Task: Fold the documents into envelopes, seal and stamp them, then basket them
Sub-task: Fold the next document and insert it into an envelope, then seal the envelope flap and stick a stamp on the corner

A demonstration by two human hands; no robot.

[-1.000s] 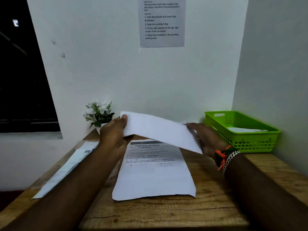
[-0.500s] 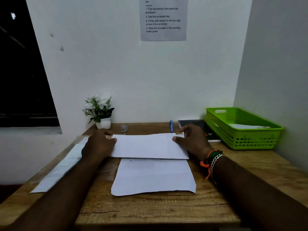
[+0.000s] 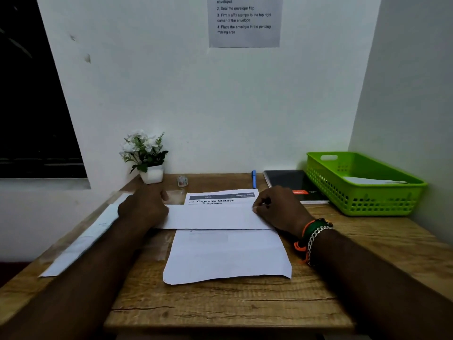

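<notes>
Now both hands on doc (image 3: 215,217) edges.

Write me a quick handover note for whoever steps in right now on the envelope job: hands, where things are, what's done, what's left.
Left hand presses the folded band's left end; how its fingers lie is unclear.
Right hand pinches the band's right end.
The document lies mid-table, one fold laid over, printed top exposed.
Envelopes wait along the left edge.
The green basket, right, already holds something white.
Done: first fold started.
Left: crease it, finish folding, insert, seal, stamp, basket.
</notes>
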